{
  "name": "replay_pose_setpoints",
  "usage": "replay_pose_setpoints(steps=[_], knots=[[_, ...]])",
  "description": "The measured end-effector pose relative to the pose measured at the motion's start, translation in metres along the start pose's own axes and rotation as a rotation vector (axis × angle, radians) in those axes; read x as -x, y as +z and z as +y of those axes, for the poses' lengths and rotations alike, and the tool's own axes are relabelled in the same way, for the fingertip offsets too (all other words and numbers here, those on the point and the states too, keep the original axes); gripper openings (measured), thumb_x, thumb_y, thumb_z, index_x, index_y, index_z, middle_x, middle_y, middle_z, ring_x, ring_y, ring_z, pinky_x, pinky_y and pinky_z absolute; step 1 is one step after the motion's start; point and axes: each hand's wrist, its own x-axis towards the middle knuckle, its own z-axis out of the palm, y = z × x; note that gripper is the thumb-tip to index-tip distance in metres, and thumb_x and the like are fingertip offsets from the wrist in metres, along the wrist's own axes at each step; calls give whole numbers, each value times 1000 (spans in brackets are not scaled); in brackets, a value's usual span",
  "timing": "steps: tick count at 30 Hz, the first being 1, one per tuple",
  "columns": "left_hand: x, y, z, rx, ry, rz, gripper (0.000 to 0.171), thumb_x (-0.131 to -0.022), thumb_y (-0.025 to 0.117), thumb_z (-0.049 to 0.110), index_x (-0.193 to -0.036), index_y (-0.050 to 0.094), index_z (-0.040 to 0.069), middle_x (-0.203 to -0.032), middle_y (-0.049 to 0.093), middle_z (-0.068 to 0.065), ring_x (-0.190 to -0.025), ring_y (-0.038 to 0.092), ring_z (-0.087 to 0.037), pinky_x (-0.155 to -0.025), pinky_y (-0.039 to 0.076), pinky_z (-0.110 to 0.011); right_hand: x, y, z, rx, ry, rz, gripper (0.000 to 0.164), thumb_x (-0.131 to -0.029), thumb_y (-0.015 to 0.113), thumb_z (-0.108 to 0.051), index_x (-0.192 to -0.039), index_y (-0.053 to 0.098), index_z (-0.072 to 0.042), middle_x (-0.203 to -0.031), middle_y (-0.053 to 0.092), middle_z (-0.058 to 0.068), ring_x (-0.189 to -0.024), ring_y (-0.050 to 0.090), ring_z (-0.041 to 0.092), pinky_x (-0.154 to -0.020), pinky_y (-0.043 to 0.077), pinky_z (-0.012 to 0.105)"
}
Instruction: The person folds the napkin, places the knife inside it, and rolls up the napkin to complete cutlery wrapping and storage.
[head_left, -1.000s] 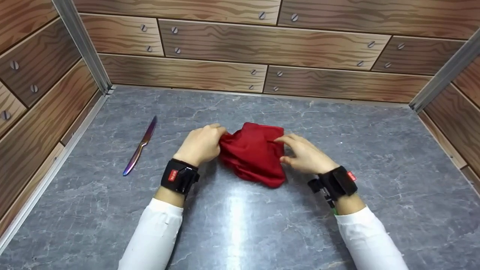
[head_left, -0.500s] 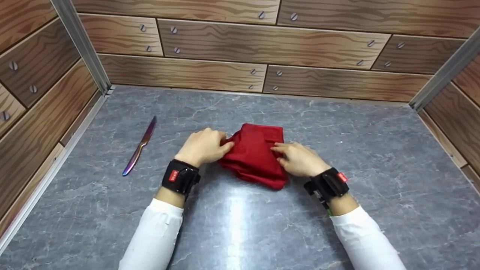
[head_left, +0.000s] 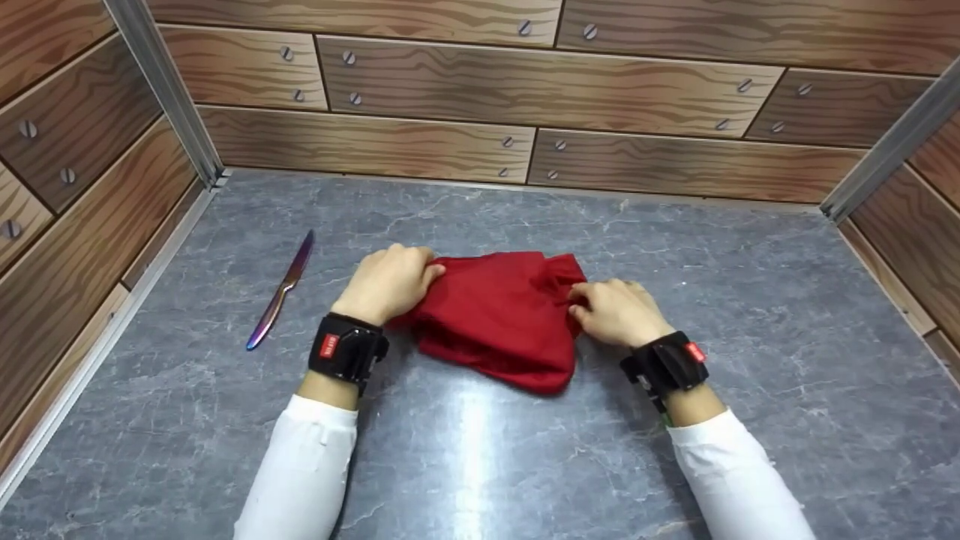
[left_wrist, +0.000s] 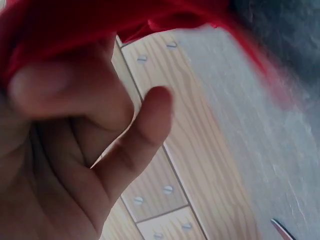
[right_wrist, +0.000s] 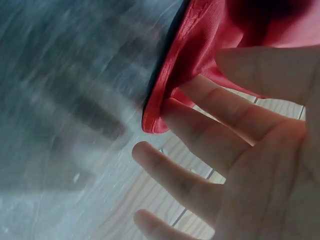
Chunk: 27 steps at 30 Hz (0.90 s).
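A red cloth [head_left: 499,311] lies rumpled and partly folded on the grey tabletop between both hands. At its left edge my left hand [head_left: 385,283] grips the fabric, with the thumb along the near side. In the left wrist view the cloth [left_wrist: 100,22] runs over the fingers, and one finger stands free of it. My right hand [head_left: 621,311] pinches the right edge, where the fabric bunches up. In the right wrist view, thumb and two fingers hold the hemmed edge of the cloth [right_wrist: 172,75], while two other fingers spread apart from it.
An iridescent table knife [head_left: 282,291] lies to the left of the left hand, its blade pointing away. Wood-patterned walls [head_left: 420,146] enclose the tabletop [head_left: 750,300] at the back and both sides.
My left hand has drawn the cloth's left side outward to the left, so it spreads wider. My right hand has moved from touching the cloth to pinching its right edge.
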Motion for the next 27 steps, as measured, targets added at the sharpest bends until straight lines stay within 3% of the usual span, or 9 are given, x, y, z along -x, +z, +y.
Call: replay_pose_setpoints(steps=[5, 9, 12, 16, 21, 27], knots=[[2, -8, -7, -3, -47, 24, 33, -119, 68, 30, -97, 74, 5, -97, 79, -20, -98, 76, -42, -98, 62, -65, 2, -4, 3, 23, 67, -3, 21, -110, 70, -25, -108, 82, -7, -93, 82, 14, -109, 80, 48, -114, 54, 72], [3, -10, -10, -27, -59, 44, 23, -116, 70, 23, -108, 80, 3, -108, 84, -23, -107, 82, -46, -100, 64, -66, 4, -6, 4, 30, 95, -4, 23, -109, 72, -28, -104, 81, -7, -90, 80, 14, -105, 79, 46, -110, 54, 71], [4, -7, -13, -52, -39, 90, 18, -112, 68, 11, -120, 79, 0, -122, 86, -25, -115, 83, -51, -99, 66, -68, 5, -6, 7, 36, 123, 5, 28, -109, 73, -30, -113, 81, -4, -101, 84, 21, -111, 79, 49, -111, 53, 72], [5, -2, -15, -70, -5, 132, 21, -102, 65, 0, -120, 76, -2, -124, 82, -24, -114, 81, -53, -97, 66, -67, 6, -5, 11, 52, 163, 3, 40, -109, 73, -31, -133, 79, 1, -123, 84, 30, -126, 77, 56, -115, 51, 75], [8, -6, -14, -64, -28, 69, 31, -94, 68, 3, -124, 77, -1, -128, 80, -22, -119, 80, -51, -103, 64, -67, 6, -8, 11, 35, 179, -8, 47, -109, 73, -33, -141, 75, 1, -130, 83, 30, -129, 75, 57, -114, 52, 75], [5, -8, -16, -69, -127, -47, 29, -96, 64, 10, -118, 78, 0, -130, 83, -26, -122, 81, -51, -106, 64, -69, 2, -7, 4, -100, 54, -24, 62, -111, 73, -27, -167, 60, -3, -169, 66, 26, -158, 62, 53, -130, 48, 75]])
